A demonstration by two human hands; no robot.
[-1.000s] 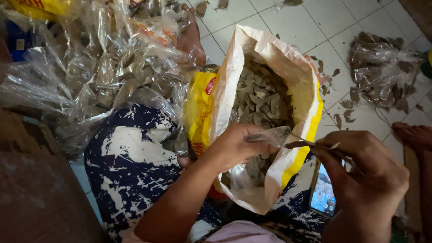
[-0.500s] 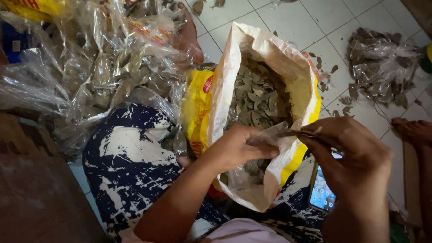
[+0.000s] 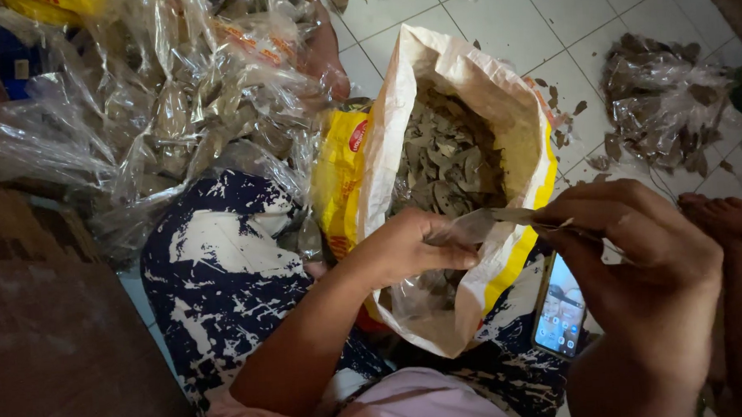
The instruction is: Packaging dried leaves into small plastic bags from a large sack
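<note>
A white and yellow woven sack (image 3: 513, 127) stands open between my knees, filled with dry grey-brown leaves (image 3: 444, 159). My left hand (image 3: 410, 248) sits over the sack's near rim and grips a small clear plastic bag (image 3: 468, 228) with leaves in it. Just to its right, my right hand (image 3: 639, 247) pinches the same bag's other end, fingers closed, with a thin leaf stem sticking out. The two hands nearly touch above the sack's mouth.
A heap of clear bags packed with dry leaves (image 3: 150, 110) lies at the upper left. Another leaf-filled bag (image 3: 663, 108) rests on the white tile floor at right. A lit phone (image 3: 559, 309) lies by my right knee. A bare foot (image 3: 734, 218) shows at the right edge.
My right hand has moved left and up toward my left hand and closed on the small bag's end. The left hand has stayed over the sack's rim.
</note>
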